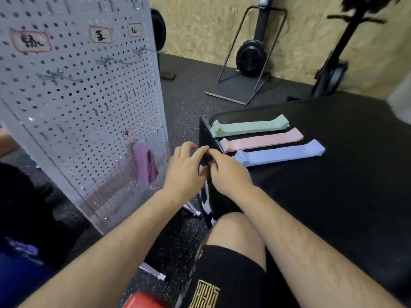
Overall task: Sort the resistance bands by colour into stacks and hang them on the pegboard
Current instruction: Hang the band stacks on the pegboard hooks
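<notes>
With purple bands [145, 165] already on the pegboard [89, 107], left hand [184, 167] and right hand [226, 172] meet fingertips, grasp untellable; next, probably lifting the blue stack [280, 153] at two o'clock.

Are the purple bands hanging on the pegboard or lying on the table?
Hanging. The purple bands hang low on the pegboard; the green stack, pink stack and blue stack lie on the table.
</notes>
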